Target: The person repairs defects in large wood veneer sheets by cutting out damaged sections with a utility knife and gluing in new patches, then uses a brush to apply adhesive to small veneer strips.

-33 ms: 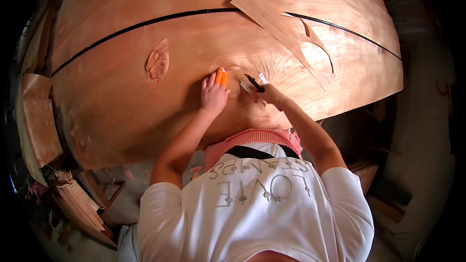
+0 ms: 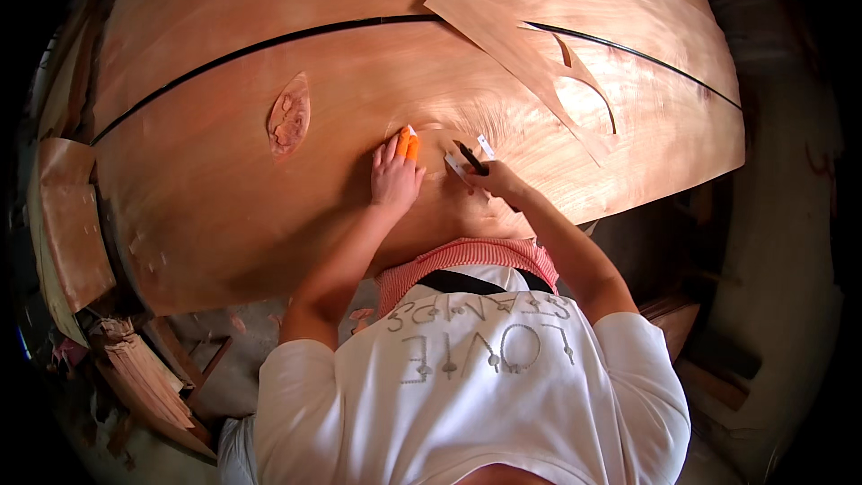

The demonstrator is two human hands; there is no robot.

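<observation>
A broad sheet of wood veneer [image 2: 206, 216] lies in front of me. My left hand [image 2: 396, 181] rests on it with fingers stretched forward, orange covers on two of them. Close by on the right, my right hand [image 2: 499, 181] is closed around a slim black tool [image 2: 470, 158], slanted over the sheet; its exact kind and working end are unclear. Two small white strips, one a strip [image 2: 486, 145] beyond the tool and one a strip [image 2: 455, 164] beside it, lie near my right fingers. Swirling grain shows just ahead of both hands.
A long black strip [image 2: 269, 40] crosses the sheet's far part. Right of centre lies a cut veneer offcut [image 2: 503, 49]; a leaf-shaped rough patch [image 2: 290, 115] is at left. Stacked veneer pieces [image 2: 148, 373] stand at the lower left, beside a bent veneer piece [image 2: 76, 224].
The black tool has tilted slightly in my right hand, and its far end has shifted a little nearer. My left hand stays nearly where it was.
</observation>
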